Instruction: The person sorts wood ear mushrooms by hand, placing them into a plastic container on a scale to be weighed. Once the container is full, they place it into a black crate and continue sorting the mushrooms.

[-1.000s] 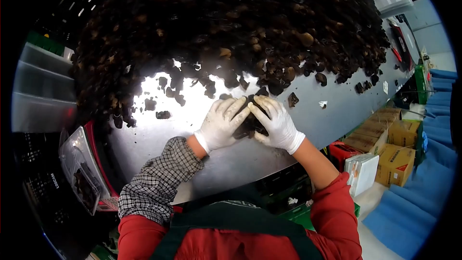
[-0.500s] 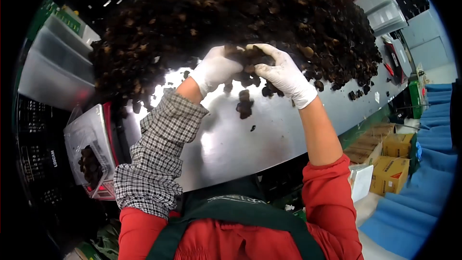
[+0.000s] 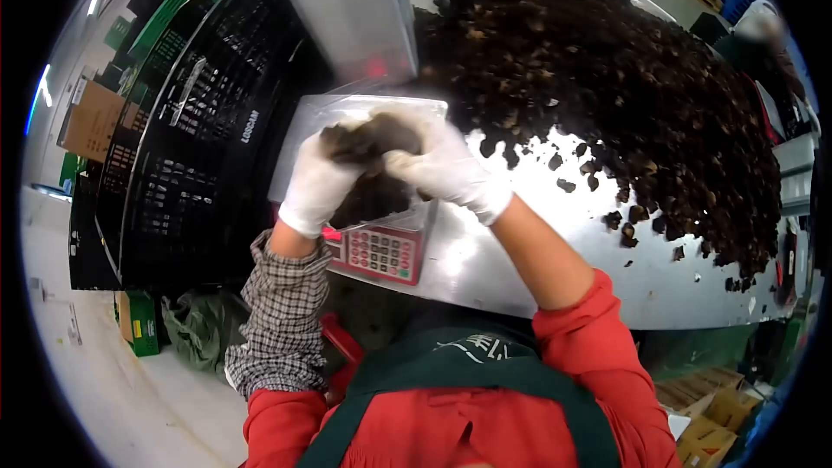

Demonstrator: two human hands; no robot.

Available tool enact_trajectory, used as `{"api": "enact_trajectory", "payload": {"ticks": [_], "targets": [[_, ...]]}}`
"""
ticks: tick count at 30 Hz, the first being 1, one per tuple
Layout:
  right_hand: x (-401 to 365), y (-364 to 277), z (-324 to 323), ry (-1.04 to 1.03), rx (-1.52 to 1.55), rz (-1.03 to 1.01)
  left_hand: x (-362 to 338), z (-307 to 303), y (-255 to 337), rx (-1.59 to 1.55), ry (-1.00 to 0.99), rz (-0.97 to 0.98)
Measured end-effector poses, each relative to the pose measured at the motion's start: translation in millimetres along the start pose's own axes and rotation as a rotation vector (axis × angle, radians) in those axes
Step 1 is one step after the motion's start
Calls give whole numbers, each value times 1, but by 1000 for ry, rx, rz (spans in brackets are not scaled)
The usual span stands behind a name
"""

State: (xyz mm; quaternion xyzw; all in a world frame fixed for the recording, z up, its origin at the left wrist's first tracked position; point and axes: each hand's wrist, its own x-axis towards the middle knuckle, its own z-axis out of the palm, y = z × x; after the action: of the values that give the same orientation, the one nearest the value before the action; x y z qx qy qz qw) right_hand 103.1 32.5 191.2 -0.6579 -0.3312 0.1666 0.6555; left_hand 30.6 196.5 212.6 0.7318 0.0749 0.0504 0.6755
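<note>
My left hand, in a white glove, and my right hand, gloved too, hold a clump of dark brown pieces between them. They are above a digital scale with a red-edged keypad. Under the clump, more dark pieces lie in a clear plastic container on the scale. My fingers curl round the clump, and some blur hides their tips. A large heap of the same dark pieces covers the metal table to the right.
Black crates stand at the left of the scale. Translucent plastic containers are stacked behind it. Another person is at the far right. Cardboard boxes lie low at the right, and a green bag is below the crates.
My view has turned left. Both hands have moved from the front edge of the heap to above the scale, with dark pieces held between them.
</note>
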Motion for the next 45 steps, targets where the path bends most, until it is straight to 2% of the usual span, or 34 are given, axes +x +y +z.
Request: {"api": "enact_trajectory", "payload": {"ticks": [1, 2, 3, 5, 7, 9, 12, 15, 16, 19, 20, 22, 24, 25, 27, 30, 31, 32, 33, 35, 38, 39, 41, 42, 43, 45], "targets": [[9, 23, 24, -12, 32, -59, -7, -18, -7, -50, 31, -4], [13, 28, 41, 27, -9, -111, -11, -31, -15, 69, 99, -31], [14, 33, 59, 107, -325, -166, -10, -47, -51, 62, 116, 74], [11, 51, 61, 153, -475, -235, -4, -48, -71, 142, 67, 101], [5, 56, 57, 134, -505, -215, -5, -50, -80, 662, 85, 281], [-3, 54, 54, 105, -548, -181, -9, -48, -78, 645, 116, 292], [-5, 50, 57, 106, -585, -157, -14, -55, -63, 491, 86, 325], [-2, 47, 58, 120, -422, -151, -11, -69, -75, 353, -101, 175], [-3, 47, 58, 145, -360, -152, -9, -72, -78, 269, -91, 190], [0, 29, 57, 89, 102, 40, -7, -81, -72, 1, -71, 129], [-1, 20, 55, 110, 119, 78, -5, -80, -67, -18, -43, 215], [1, 8, 53, 172, 70, 172, -5, -82, -49, -207, -15, 112], [5, 10, 47, 237, -69, 67, 1, -90, -43, -320, -24, 85], [8, 11, 45, 270, 22, 48, 4, -91, -41, -396, -19, 77], [15, 6, 42, 272, 18, -45, 14, -90, -30, -174, -9, 120], [34, -11, 56, 289, 254, -54, 38, -74, -7, 96, -134, 257], [39, -17, 62, 302, 354, -41, 48, -66, -2, 288, -101, 426], [43, -23, 65, 298, 469, -12, 49, -58, 15, 719, 2, 777], [46, -25, 66, 295, 580, 14, 62, -51, 10, 843, 111, 935], [60, -21, 63, 385, 671, -32, 74, -36, 21, 1071, 177, 1038], [61, -21, 45, 438, 829, -36, 81, -16, 30, 1172, 155, 1024], [60, -13, 33, 408, 838, -54, 85, -12, 32, 1155, 103, 972], [59, -4, 18, 485, 939, 15, 90, -6, 28, 1008, 67, 936], [58, 6, 7, 511, 957, 44, 88, -6, 37, 965, -39, 761], [55, 15, -4, 517, 952, 85, 85, -11, 40, 886, -66, 741], [48, 55, -37, 559, 929, 150, 79, -35, 35, 846, 28, 875]]}}
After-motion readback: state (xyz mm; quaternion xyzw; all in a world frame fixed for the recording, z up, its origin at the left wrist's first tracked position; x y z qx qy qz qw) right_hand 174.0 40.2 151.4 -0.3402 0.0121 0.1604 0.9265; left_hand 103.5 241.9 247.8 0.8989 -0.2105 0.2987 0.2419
